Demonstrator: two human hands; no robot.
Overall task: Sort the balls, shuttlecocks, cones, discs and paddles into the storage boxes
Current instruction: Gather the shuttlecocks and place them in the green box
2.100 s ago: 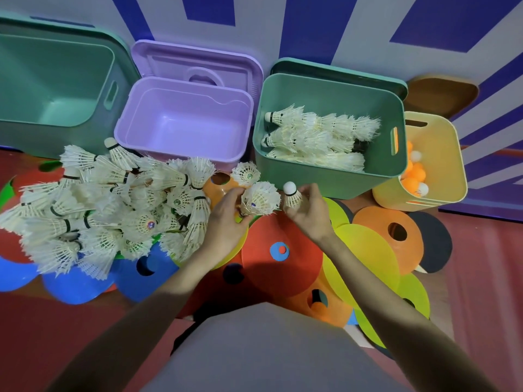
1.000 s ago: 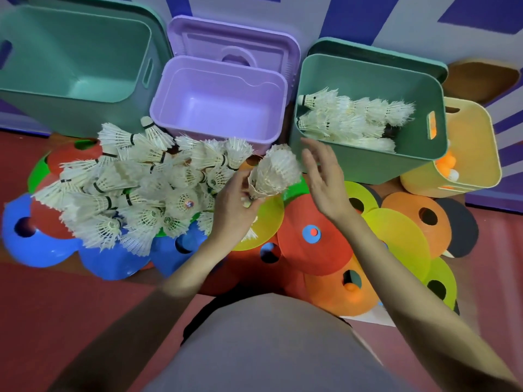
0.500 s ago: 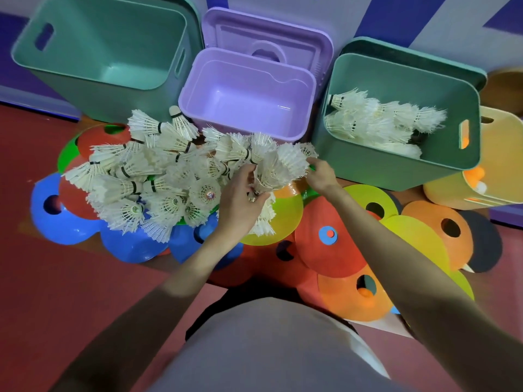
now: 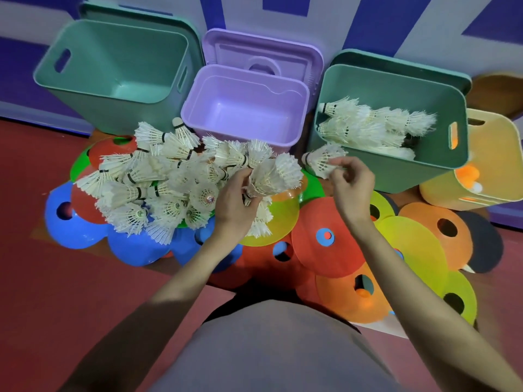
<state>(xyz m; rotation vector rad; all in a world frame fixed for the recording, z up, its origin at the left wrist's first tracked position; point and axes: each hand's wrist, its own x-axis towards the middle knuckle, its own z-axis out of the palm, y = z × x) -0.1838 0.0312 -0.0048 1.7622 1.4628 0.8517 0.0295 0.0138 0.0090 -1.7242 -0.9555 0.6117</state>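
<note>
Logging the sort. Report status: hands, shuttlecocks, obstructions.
Left hand grips a bunch of white feather shuttlecocks. Right hand pinches one white shuttlecock short of the right green plastic box. Nothing between.

yellow box (image 4: pixel 492 154) cut by right edge, cones (image 4: pixel 135 247) half buried under shuttlecock pile (image 4: pixel 158 182), paddle (image 4: pixel 486 244) mostly covered

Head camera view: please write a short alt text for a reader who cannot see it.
A person's left hand grips a bunch of white shuttlecocks while the right hand pinches a single shuttlecock in front of a green box that already holds shuttlecocks. More shuttlecocks are piled on coloured discs on the floor.
</note>
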